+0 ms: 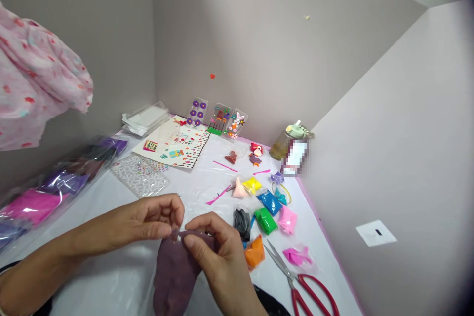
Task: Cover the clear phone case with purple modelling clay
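Since the right hand (218, 252) pinches the top edge of the purple packet (174, 276) just below it, the left hand (155, 217), curled close beside, its grip unclear, had best tug gently.

The purple piece (174, 276) runs off the bottom edge, and the right hand (218, 252) hides part of its top. A white bit (179, 238) there is too small to identify. Whether the left hand (155, 217) grips the piece is unclear. The bottom edge crops the scissors' (291, 276) handles; the left edge cuts off the cloth (40, 79) and packets (35, 205). The phone (295, 158), its screen pixelated, partly hides the jar (278, 145). The wall's yellowish speck (307, 17) is too small to tell.
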### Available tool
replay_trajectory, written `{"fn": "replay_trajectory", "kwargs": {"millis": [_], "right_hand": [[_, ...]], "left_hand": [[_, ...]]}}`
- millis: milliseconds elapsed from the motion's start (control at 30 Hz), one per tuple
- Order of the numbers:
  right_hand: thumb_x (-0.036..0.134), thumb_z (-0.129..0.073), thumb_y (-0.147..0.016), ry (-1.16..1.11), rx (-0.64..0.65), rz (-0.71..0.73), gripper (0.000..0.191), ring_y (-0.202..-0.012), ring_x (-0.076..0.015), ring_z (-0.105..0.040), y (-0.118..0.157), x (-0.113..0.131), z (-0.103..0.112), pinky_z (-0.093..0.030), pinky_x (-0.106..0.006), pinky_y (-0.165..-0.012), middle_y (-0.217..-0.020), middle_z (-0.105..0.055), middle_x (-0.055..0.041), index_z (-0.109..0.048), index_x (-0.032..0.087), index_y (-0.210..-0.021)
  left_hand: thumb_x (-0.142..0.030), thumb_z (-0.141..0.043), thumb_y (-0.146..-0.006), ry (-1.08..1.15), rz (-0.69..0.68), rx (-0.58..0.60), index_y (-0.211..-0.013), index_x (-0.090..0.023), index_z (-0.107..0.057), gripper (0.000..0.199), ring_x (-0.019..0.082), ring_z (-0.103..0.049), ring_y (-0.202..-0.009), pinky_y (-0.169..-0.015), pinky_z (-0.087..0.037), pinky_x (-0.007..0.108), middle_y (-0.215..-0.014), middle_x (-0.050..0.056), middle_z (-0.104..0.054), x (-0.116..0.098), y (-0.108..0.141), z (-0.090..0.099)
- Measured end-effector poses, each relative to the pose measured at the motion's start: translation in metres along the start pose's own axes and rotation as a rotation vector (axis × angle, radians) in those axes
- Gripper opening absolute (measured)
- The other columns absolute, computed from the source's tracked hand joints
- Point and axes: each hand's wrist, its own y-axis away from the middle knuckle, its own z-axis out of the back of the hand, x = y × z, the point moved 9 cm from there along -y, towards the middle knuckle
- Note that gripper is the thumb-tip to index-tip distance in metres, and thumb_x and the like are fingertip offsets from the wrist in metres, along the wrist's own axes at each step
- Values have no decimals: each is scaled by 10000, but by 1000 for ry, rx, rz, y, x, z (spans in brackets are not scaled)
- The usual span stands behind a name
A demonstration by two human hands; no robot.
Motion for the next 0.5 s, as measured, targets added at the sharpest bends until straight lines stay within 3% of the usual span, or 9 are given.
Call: {"fn": "replay_trajectory", "kwargs": {"millis": [100, 233, 333, 500], "right_hand": [[343, -738, -803, 0, -60, 26, 181, -624, -116, -486, -1, 1, 6, -380, -221, -570, -698, -618, 12, -716, 168, -847], [390, -748, -813, -24, -88, 29, 228, -649, -127, -496, -1, -2, 10, -389, -229, -585, -729, -621, 3, -707, 173, -875], [404, -747, -811, -58, -86, 11, 245, -646, -124, -491, -1, -5, 9, -386, -228, -581, -747, -622, 2, -696, 176, -884], [384, -738, -803, -35, -86, 0, 229, -661, -127, -497, -1, -4, 8, -396, -226, -599, -750, -624, -4, -695, 168, -863]], "left_hand": [[-519, -723, -879, -67, -59, -118, -990, -211, -599, 350, 164, -537, -829, -730, -438, 245, -897, -6, -561, -4, 1, 2], [-405, -614, -971, -344, -117, -294, -983, -233, -652, 176, 204, -612, -957, -872, -495, 288, -955, 14, -645, -15, 4, 2], [-326, -574, -992, -515, -174, -388, -997, -246, -667, 123, 201, -635, -971, -883, -497, 280, -982, 11, -681, -25, 7, -1], [-218, -547, -1003, -647, -319, -378, -987, -254, -672, 132, 169, -644, -926, -831, -499, 236, -962, 2, -684, -35, 11, -8]]}}
